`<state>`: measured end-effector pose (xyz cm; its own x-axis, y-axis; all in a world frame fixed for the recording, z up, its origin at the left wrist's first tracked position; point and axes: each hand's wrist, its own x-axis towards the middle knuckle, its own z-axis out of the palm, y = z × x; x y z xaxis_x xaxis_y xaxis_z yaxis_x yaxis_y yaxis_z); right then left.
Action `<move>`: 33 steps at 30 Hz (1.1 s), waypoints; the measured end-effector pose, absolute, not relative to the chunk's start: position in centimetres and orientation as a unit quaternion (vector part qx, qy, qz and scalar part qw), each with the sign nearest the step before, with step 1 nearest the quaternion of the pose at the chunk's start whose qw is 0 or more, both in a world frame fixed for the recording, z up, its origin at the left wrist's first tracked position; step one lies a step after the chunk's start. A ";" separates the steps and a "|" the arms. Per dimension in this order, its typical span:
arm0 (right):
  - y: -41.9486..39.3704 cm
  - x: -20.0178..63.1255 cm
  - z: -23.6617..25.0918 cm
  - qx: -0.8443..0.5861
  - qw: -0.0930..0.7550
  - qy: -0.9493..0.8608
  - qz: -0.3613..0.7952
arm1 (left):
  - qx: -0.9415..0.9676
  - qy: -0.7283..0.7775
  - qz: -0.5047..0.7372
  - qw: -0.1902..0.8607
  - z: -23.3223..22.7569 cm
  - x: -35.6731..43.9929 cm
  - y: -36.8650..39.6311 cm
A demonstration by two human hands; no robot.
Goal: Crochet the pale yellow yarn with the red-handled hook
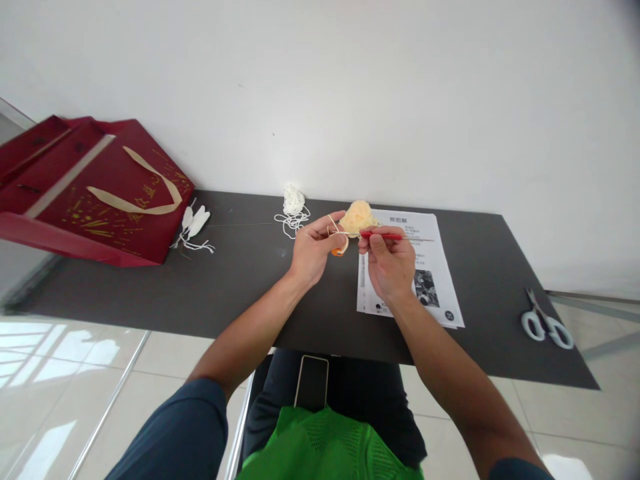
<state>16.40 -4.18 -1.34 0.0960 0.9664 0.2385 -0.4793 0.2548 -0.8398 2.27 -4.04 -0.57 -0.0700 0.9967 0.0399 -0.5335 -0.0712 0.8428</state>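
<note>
- A red-handled crochet hook (387,235) is lying level above the counter (240,280), its tip pointing left.
- The right hand's (393,270) fingers are gripping its handle.
- The left hand's (311,253) thumb and forefinger are pinching a pale strand (332,220) at the hook's tip.
- An orange-and-white piece (341,250) is showing just below them; whether they are holding it, I cannot tell.
- A peach yarn ball (359,217) is sitting just beyond the hands.
- Printed sheets (430,257) are lying under the right hand.
- White yarn (294,200) is resting far left of the ball.
- Scissors (545,323) are lying near right.
</note>
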 end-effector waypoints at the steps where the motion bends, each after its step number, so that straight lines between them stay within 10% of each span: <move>1: -4.1 16.5 -1.4 -0.291 0.681 -0.409 0.532 | 0.344 0.341 0.648 0.588 -0.6 2.2 -4.0; 33: -3.8 17.6 -0.9 -0.325 0.669 -0.451 0.494 | 0.500 0.393 0.590 0.497 -0.2 1.1 -4.0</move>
<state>17.63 -3.79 -0.94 0.1052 0.9533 0.2833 -0.3670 0.3020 -0.8798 1.09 -4.03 -0.25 -0.0061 0.9798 0.2001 -0.1936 -0.1974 0.9610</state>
